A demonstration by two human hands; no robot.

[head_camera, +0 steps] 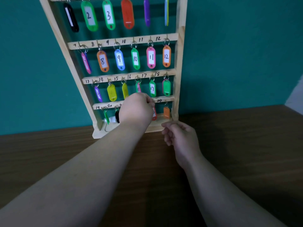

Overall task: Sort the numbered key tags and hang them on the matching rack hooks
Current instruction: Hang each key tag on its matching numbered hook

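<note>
A wooden key rack [180, 63] stands against the teal wall, with numbered bars and coloured tags hanging on its hooks. My left hand [136, 108] reaches up to the bottom bar, its fingertips pinching the ring of a red tag [154, 115] near the hook left of number 24. An orange tag [166, 112] hangs under 24. A green tag [106, 116] and a black tag [117, 115] hang under 19 and 20. My right hand [180, 136] hovers low in front of the rack's base, fingers loosely curled, holding nothing.
The rack's base rests on a dark brown wooden table [246, 153]. A white object [112, 119] lies inside the rack's foot behind the bottom tags. A pale wall patch [295, 97] shows at the far right.
</note>
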